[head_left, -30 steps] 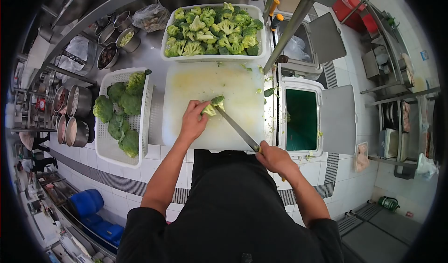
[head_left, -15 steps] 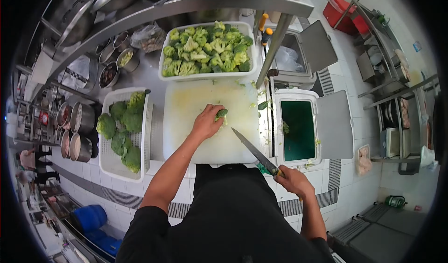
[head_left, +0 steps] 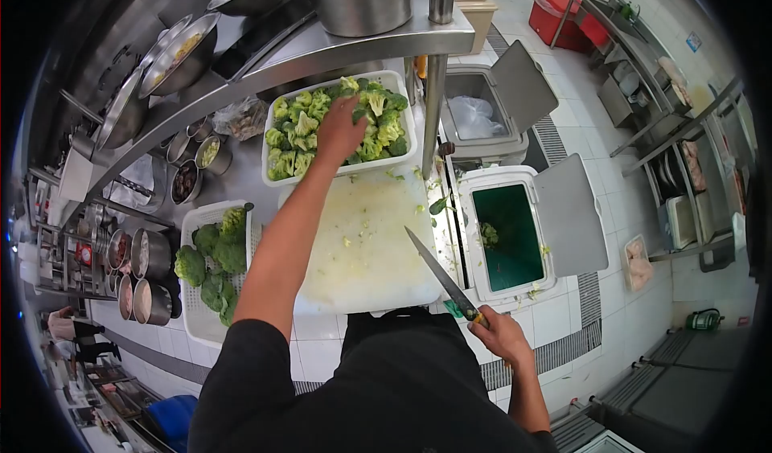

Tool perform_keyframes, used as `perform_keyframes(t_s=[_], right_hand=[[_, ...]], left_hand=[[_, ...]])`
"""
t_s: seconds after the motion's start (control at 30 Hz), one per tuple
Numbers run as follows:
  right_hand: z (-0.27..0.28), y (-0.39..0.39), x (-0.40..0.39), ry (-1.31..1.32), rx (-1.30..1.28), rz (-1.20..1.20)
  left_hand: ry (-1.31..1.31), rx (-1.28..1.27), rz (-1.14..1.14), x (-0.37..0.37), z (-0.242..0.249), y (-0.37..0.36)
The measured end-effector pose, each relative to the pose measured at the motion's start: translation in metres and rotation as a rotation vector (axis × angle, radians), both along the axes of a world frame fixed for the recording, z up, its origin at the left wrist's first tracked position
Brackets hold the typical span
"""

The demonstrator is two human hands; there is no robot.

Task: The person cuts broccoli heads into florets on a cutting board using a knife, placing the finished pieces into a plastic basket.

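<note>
My left hand (head_left: pixel 341 131) is over the white tray (head_left: pixel 277 181) full of cut broccoli florets (head_left: pixel 304 123), its fingers apart among the top pieces. No floret can be made out in its grasp. My right hand (head_left: pixel 502 334) grips a kitchen knife (head_left: pixel 444 278) by its yellowish handle, the blade pointing up and left past the right edge of the cutting board (head_left: pixel 366 248). Small green crumbs are scattered on that board. Whole broccoli heads (head_left: pixel 229 252) sit in a white perforated basket (head_left: pixel 195 322) at the left, partly behind my left forearm.
Right of the board stands an open bin (head_left: pixel 515 268) with green inside, a broccoli scrap in it. Behind it is another open bin (head_left: pixel 474 119) with a clear bag. A steel shelf (head_left: pixel 362 47) crosses above the tray. Metal pots (head_left: pixel 213 155) stand at the left.
My left hand has gone from the board up to the floret tray, and the broccoli piece it held has left the board. The knife stays in my right hand. The view has shifted.
</note>
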State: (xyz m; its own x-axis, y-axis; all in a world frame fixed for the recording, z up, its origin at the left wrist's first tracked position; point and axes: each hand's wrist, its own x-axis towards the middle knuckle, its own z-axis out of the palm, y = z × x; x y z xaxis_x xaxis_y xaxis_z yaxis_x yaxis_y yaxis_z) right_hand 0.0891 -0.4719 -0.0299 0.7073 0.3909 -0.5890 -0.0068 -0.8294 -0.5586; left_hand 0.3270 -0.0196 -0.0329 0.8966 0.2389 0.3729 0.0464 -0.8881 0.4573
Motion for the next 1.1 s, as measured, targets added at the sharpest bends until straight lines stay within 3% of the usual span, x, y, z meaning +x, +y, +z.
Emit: perform_keyframes(t_s=[0.03,0.07,0.13,0.2,0.23,0.33,0.37,0.47,0.53,0.7,0.8,0.93,1.03,1.1], right_hand=[[-0.004,0.004,-0.001,-0.001,0.003,0.002],[-0.013,0.008,-0.001,-0.047,0.046,-0.036],[-0.034,0.014,0.0,-0.088,0.087,-0.038],[-0.057,0.021,0.009,-0.172,0.005,0.012],[-0.06,0.026,0.015,-0.171,0.022,0.083],[-0.049,0.047,0.03,-0.165,0.08,-0.001],[-0.051,0.052,0.038,-0.117,0.068,0.026],[-0.059,0.066,0.053,-0.314,0.072,0.215],[-0.037,0.084,0.059,-0.217,0.033,0.236],[-0.03,0.101,0.055,-0.081,-0.022,0.222],[-0.055,0.091,0.048,-0.186,0.062,0.251],[-0.052,0.092,0.041,-0.179,0.055,0.254],[-0.045,0.091,0.038,-0.158,0.041,0.228],[-0.033,0.097,0.038,-0.054,-0.046,0.215]], left_hand=[[-0.037,0.07,0.008,-0.012,-0.005,-0.001],[-0.117,-0.063,0.015,-0.025,-0.009,-0.007],[0.041,-0.36,0.108,-0.067,-0.001,-0.029],[0.128,-0.361,0.131,-0.109,-0.042,-0.03],[0.128,-0.422,0.109,-0.134,-0.048,-0.036],[0.223,-0.58,0.123,-0.205,-0.036,-0.042],[0.215,-0.582,0.166,-0.226,-0.035,-0.036],[0.053,-0.618,0.273,-0.281,-0.043,-0.014],[-0.067,-0.655,0.424,-0.315,-0.041,0.009],[-0.278,-0.473,0.918,-0.414,-0.04,0.105],[-0.301,-0.382,1.118,-0.466,-0.043,0.164],[-0.368,-0.445,1.188,-0.492,-0.048,0.205],[-0.315,-0.319,1.115,-0.478,-0.027,0.215],[-0.086,-0.169,1.157,-0.458,-0.013,0.229]])
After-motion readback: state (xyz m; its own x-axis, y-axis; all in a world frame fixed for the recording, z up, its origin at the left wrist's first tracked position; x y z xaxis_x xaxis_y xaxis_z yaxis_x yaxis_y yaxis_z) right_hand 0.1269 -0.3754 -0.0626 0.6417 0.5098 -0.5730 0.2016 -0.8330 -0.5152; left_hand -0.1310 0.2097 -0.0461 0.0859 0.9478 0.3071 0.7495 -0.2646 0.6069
